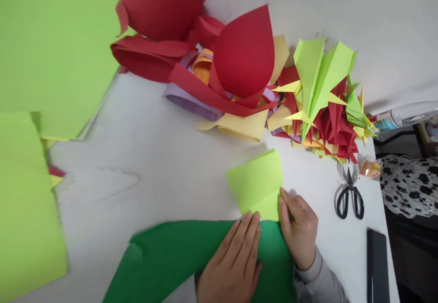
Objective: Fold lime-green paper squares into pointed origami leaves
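A small sheet of lime-green paper (256, 177) lies on the white table, with a crease or folded edge across its lower part. My right hand (299, 227) pinches the sheet's right edge between thumb and index finger. Flat on a dark green sheet (181, 243) rests my left hand (234, 257), its fingers stretched out and close together. The left fingertips reach the lower edge of the lime-green paper. Part of the dark green sheet is covered by my left hand and sleeve.
Red paper shapes (244, 56) and folded lime-green pieces (321, 79) are heaped at the back. Black-handled scissors (349, 198) and a black oblong object (377, 266) lie at right. Large lime-green sheets (30, 193) cover the left side. A clear bottle (407, 115) is beyond the table edge.
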`<state>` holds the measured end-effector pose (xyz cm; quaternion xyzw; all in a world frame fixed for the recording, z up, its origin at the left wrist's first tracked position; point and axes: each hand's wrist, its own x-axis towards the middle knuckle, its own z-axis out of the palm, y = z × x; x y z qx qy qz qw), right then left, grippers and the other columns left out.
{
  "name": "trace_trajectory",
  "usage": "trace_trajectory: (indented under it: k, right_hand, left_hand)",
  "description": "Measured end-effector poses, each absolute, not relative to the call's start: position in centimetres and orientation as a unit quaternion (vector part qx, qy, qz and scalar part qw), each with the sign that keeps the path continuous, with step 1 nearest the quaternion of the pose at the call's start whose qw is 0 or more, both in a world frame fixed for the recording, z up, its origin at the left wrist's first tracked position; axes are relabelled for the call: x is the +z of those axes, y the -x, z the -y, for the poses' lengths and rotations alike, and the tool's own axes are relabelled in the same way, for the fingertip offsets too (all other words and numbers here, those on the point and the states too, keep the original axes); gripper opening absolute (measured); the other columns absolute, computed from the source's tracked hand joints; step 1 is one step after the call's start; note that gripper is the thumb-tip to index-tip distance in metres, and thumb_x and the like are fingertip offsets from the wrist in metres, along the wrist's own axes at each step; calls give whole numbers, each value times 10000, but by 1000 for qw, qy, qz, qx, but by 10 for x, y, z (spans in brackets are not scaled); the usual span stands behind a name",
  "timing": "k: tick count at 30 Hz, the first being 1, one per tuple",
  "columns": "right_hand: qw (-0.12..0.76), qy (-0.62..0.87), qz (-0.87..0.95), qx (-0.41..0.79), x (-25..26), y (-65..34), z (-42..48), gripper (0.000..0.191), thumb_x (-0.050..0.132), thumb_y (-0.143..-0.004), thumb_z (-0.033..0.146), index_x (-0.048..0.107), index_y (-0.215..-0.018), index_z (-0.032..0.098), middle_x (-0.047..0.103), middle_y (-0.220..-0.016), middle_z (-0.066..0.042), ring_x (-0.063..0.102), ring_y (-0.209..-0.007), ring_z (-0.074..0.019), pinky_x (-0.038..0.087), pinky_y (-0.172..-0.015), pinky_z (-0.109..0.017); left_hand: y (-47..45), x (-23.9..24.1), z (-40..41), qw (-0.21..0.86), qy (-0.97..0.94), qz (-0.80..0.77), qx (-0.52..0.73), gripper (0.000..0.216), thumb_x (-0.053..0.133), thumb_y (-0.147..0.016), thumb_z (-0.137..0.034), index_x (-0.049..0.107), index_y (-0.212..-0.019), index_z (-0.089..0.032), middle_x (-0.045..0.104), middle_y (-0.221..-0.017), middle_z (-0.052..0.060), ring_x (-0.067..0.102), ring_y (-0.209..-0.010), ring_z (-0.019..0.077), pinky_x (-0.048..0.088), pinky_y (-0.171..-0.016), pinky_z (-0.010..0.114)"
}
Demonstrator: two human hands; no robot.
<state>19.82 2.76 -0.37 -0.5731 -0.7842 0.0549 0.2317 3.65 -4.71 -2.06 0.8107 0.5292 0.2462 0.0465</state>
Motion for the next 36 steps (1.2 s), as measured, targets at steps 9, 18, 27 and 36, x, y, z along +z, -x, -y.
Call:
trace_trajectory:
  k: [9, 18, 27, 36]
  right_hand:
    - [232, 568, 788, 47, -5, -198, -28, 256, 506, -922, 181, 664, -1120, 143, 658, -772, -80, 626, -680, -159, 549, -673, -284]
    - [223, 575, 785, 54, -4, -199, -28, 255, 507, -925, 183, 659, -1125, 137, 637, -746, -66, 595, -652, -144, 532, -642, -271]
    - [223, 575, 785, 61, -4, -198, -28, 250, 502, -925, 172, 662, -1110, 119, 592, -699, -46, 550, -631, -138, 502, -617, -263]
    - [229, 580, 779, 69, -6, -199, -27, 257, 499, -929, 195, 663, -1119, 138, 541, -657, -22, 503, -579, -128, 461, -565, -249]
  left_hand:
    - [-48, -23, 55, 81, -752, -585, 292, 412, 448, -887, -266, 588, -1218, -66, 600, -1282, 143, 413, -1324, 273, 258, -1155, 404]
    - [-47, -19, 53, 60, -773, -585, 238, 396, 410, -918, -327, 663, -1116, -97, 612, -1267, 139, 494, -1237, 286, 198, -1142, 445]
    - [-46, -17, 51, 75, -770, -589, 235, 385, 390, -932, -323, 665, -1122, -131, 609, -1276, 120, 513, -1204, 275, 228, -1100, 438]
    - [-44, -9, 47, 82, -765, -592, 238, 412, 344, -953, -316, 670, -1123, -130, 615, -1267, 126, 515, -1201, 263, 244, -1081, 421]
